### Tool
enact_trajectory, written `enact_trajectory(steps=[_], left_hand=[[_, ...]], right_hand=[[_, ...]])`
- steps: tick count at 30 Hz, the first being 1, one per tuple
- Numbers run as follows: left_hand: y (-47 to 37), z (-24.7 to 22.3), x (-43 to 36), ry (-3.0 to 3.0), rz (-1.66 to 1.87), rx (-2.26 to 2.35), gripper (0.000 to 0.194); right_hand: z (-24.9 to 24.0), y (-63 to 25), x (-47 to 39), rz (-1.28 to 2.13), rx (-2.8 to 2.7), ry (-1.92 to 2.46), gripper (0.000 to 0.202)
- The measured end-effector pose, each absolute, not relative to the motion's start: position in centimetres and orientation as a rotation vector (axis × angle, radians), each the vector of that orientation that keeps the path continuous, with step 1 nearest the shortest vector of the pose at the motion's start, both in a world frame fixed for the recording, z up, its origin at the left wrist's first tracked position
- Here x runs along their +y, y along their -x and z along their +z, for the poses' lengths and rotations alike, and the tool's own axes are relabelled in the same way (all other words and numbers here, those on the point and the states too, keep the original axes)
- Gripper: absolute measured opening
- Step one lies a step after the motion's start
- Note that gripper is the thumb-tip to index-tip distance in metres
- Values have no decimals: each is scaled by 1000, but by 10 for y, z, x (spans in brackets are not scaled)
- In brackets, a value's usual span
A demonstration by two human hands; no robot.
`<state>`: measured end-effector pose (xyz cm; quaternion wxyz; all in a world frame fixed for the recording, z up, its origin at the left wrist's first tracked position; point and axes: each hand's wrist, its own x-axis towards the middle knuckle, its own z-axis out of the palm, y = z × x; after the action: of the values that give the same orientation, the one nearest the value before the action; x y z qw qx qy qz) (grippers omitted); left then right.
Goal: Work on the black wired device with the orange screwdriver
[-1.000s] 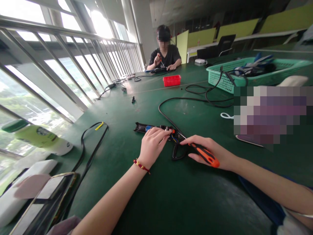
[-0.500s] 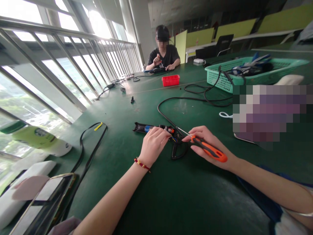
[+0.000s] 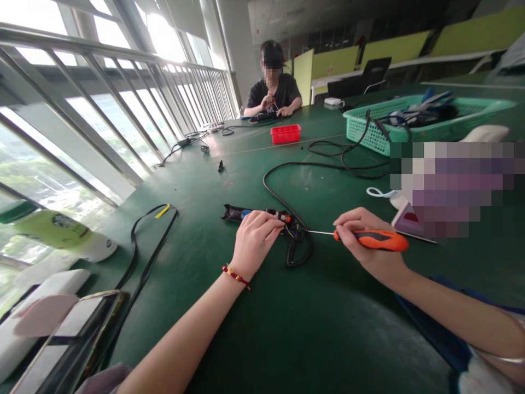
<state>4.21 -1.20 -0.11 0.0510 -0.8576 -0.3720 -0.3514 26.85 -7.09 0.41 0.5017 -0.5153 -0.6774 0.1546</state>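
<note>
An opened black electric device (image 3: 232, 213) lies on the green table, its inner parts partly exposed: a blue section, an orange piece and thin coloured wires. My left hand (image 3: 255, 234) is closed on its middle, fingers bent over the top and hiding part of it. In my right hand (image 3: 361, 232) is a screwdriver (image 3: 379, 239) with an orange and black handle, gripped between thumb and fingers. Its thin shaft points left and nearly level, with the tip at the device's right end, beside the wires. Whether the tip sits on a screw I cannot tell.
A black cord (image 3: 268, 174) curves from the device toward a green basket (image 3: 369, 131) of tools. Farther off are a red bin (image 3: 286, 134) and a person (image 3: 274, 93) working. At left lie a bottle (image 3: 61, 232), a black strap (image 3: 135, 241) and a phone (image 3: 77, 334).
My right hand has moved right and turned the screwdriver from a slant to nearly level, its tip now lower at the device's right end. My left hand stays on the device.
</note>
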Motion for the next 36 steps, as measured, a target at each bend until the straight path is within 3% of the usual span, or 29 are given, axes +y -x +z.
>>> enact_trajectory(steps=[10, 20, 36], left_hand=[[-42, -1, -13, 2646, -1089, -1137, 13], [-41, -3, -12, 2628, -1110, -1109, 11], [-42, -1, -13, 2628, -1095, -1086, 12]], right_hand=[[4, -266, -76, 298, -1666, 1162, 7], [2, -264, -72, 166, -1769, 1023, 23], [4, -263, -69, 262, -1789, 982, 17]])
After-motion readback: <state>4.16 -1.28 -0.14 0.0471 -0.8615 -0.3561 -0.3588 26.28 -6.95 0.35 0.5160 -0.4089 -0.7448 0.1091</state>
